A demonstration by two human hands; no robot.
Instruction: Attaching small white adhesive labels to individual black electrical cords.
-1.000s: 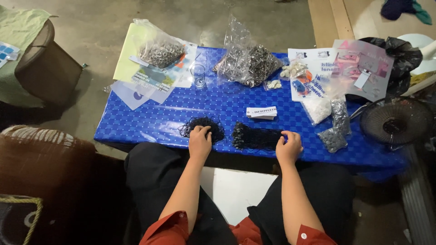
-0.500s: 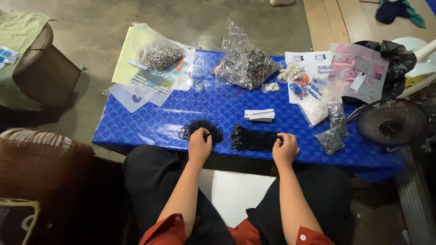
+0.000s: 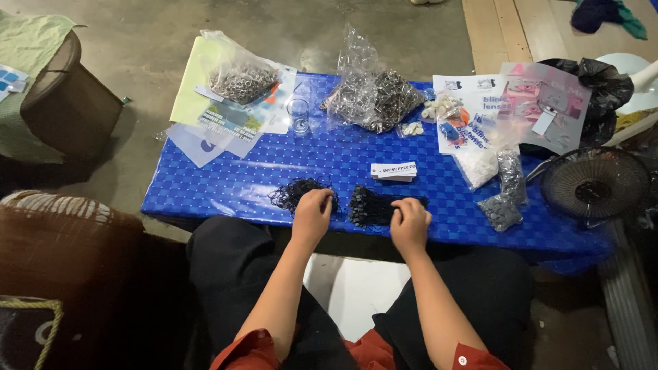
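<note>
Left hand (image 3: 312, 214) curls on a loose tangle of black cords (image 3: 295, 193). Right hand (image 3: 410, 220) pinches a black cord bundle (image 3: 373, 204), its long axis running three-to-nine o'clock.

Red rolled-up sleeves with white buttons, black trousers.

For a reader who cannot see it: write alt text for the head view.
Seen from above, a seated person's left hand rests on a loose tangle of black cords and the right hand on a tidier black bundle, at the near edge of a low table with a blue checked cover. Clear bags of small metal parts, a small glass and papers lie farther back.
</note>
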